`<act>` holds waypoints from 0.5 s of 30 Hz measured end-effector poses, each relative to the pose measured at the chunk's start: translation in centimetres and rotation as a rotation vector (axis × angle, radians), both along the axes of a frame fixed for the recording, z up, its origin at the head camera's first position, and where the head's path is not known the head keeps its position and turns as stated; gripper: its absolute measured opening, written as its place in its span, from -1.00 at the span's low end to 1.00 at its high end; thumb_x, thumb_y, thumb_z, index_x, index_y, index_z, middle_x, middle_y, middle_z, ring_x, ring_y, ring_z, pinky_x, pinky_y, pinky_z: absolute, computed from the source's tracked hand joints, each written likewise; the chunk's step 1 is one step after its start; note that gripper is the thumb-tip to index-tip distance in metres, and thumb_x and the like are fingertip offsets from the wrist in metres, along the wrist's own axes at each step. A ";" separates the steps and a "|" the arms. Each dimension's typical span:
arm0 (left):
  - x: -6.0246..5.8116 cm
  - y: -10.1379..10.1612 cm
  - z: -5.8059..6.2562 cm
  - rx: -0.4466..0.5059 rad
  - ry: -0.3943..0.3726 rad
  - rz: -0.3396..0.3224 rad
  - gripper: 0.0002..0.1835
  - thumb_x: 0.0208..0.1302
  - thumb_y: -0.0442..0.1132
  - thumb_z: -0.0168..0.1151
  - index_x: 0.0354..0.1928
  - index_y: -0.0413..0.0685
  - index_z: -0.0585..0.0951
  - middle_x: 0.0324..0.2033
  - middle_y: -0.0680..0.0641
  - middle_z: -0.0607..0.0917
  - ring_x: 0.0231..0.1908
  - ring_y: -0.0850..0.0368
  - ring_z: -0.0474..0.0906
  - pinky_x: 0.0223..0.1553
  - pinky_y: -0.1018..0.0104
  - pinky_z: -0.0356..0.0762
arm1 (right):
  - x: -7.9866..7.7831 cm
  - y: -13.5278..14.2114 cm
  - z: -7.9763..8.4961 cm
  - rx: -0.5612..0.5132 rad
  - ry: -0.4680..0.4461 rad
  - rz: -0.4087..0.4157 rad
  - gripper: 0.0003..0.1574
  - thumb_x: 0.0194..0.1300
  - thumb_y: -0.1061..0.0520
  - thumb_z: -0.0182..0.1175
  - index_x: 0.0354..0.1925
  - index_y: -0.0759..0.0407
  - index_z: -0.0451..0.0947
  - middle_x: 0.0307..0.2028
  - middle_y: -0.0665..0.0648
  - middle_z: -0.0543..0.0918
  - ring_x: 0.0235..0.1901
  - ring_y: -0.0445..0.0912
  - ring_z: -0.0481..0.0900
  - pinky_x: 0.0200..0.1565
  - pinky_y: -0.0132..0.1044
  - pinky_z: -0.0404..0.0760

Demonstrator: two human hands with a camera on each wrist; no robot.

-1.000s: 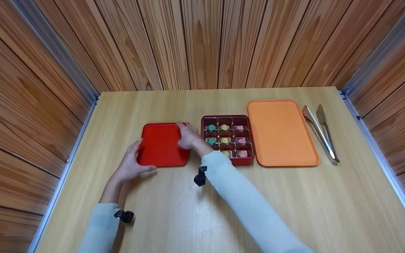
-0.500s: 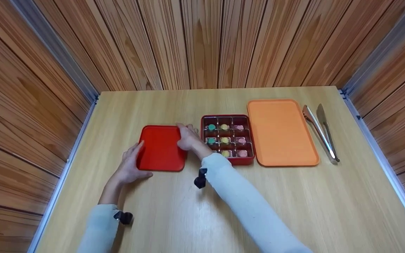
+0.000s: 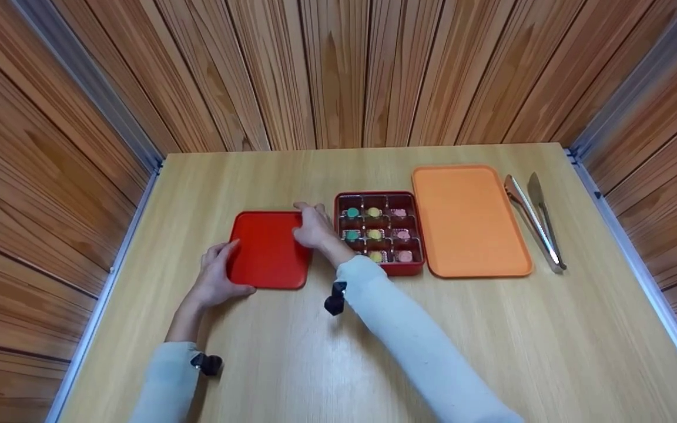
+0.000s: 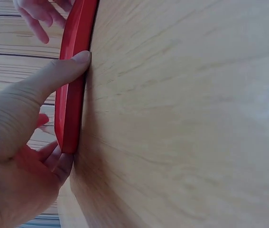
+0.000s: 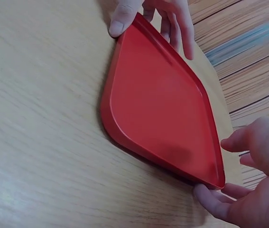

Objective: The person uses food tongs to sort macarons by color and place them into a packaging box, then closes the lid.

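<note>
A shallow red square lid [image 3: 270, 249] with a low rim lies flat on the table, left of the middle. My left hand [image 3: 216, 276] holds its near left corner, the thumb on the near edge [image 4: 79, 61] and the fingers round the left side. At the far right corner, my right hand [image 3: 317, 229] grips the rim between thumb and fingers, as the right wrist view shows [image 5: 262, 175]. Just right of that hand stands a dark red box [image 3: 404, 270] with clear dividers. Small round green, yellow and pink pieces sit in its compartments; the forearm hides its near left corner.
An orange tray [image 3: 472, 223] lies flat against the box's right side. Further right are metal tongs [image 3: 532, 217] and a knife [image 3: 541, 205], side by side. Wood-panelled walls [image 3: 338, 76] rise behind the table and on both sides.
Over the last second the red lid has slid a little toward me and slightly left. The left hand shifted slightly with it; the right hand stayed nearly in place. The box has not moved.
</note>
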State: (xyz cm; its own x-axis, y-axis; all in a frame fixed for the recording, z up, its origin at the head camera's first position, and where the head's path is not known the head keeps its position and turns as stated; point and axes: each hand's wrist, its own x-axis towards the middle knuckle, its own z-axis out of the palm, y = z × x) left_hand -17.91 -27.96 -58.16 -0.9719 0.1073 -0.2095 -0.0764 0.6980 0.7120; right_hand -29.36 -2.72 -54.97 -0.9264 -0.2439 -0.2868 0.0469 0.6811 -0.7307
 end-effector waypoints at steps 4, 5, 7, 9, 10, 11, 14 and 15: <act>0.0 0.0 0.0 -0.004 0.000 0.000 0.14 0.24 -0.20 0.68 0.78 -0.10 0.22 0.74 -0.36 0.06 0.70 -0.41 -0.02 0.60 -0.47 0.47 | 0.6 0.1 0.7 -0.011 -0.001 0.014 -0.12 0.60 0.15 0.31 0.75 -0.08 0.31 0.55 0.32 0.42 0.35 0.14 0.52 0.51 0.00 0.61; 0.0 0.0 0.0 -0.007 -0.002 0.003 0.13 0.24 -0.21 0.68 0.77 -0.10 0.24 0.74 -0.36 0.05 0.70 -0.41 -0.02 0.61 -0.47 0.47 | 0.5 0.1 0.5 -0.012 0.014 0.018 -0.12 0.58 0.14 0.33 0.74 -0.07 0.33 0.55 0.32 0.44 0.37 0.14 0.52 0.52 0.00 0.59; 0.0 0.0 0.0 -0.013 -0.002 0.009 0.11 0.23 -0.21 0.68 0.76 -0.11 0.28 0.74 -0.35 0.05 0.70 -0.41 -0.03 0.62 -0.47 0.46 | 0.5 0.1 0.4 -0.024 0.030 0.024 -0.12 0.56 0.12 0.34 0.73 -0.04 0.35 0.57 0.31 0.46 0.45 0.17 0.48 0.59 0.03 0.52; 0.0 0.0 0.0 -0.019 -0.001 0.011 0.09 0.23 -0.22 0.68 0.75 -0.13 0.30 0.75 -0.35 0.05 0.71 -0.41 -0.04 0.64 -0.46 0.43 | 0.2 0.1 0.0 -0.029 0.050 0.023 -0.13 0.54 0.11 0.37 0.71 -0.01 0.39 0.59 0.29 0.49 0.53 0.17 0.44 0.66 0.04 0.45; 0.0 0.0 0.0 -0.020 0.000 0.011 0.08 0.23 -0.22 0.68 0.74 -0.13 0.31 0.75 -0.35 0.04 0.71 -0.41 -0.04 0.65 -0.46 0.41 | -0.1 0.1 -0.4 -0.027 0.057 0.020 -0.14 0.53 0.09 0.38 0.69 -0.01 0.41 0.59 0.26 0.51 0.55 0.17 0.43 0.68 0.03 0.42; 0.0 0.0 -0.1 -0.018 0.001 0.011 0.08 0.23 -0.22 0.68 0.74 -0.15 0.32 0.75 -0.36 0.04 0.71 -0.42 -0.04 0.67 -0.46 0.38 | -0.4 0.0 -0.8 -0.027 0.062 0.016 -0.15 0.53 0.08 0.39 0.68 -0.02 0.43 0.59 0.23 0.53 0.57 0.15 0.42 0.70 0.03 0.40; 0.2 -0.2 -0.2 -0.006 0.011 -0.001 0.05 0.26 -0.21 0.67 0.73 -0.19 0.34 0.75 -0.38 0.03 0.71 -0.44 -0.05 0.70 -0.47 0.31 | -0.9 0.0 -1.3 -0.044 0.044 0.006 -0.21 0.56 0.08 0.39 0.65 -0.03 0.47 0.59 0.17 0.55 0.58 0.09 0.43 0.73 0.03 0.39; 0.2 -0.3 -0.3 -0.001 0.013 -0.002 0.04 0.26 -0.22 0.66 0.72 -0.20 0.34 0.75 -0.38 0.03 0.72 -0.44 -0.05 0.71 -0.47 0.28 | -0.9 0.1 -1.2 -0.055 0.034 0.006 -0.24 0.57 0.10 0.37 0.64 -0.03 0.48 0.59 0.16 0.55 0.58 0.08 0.44 0.74 0.03 0.38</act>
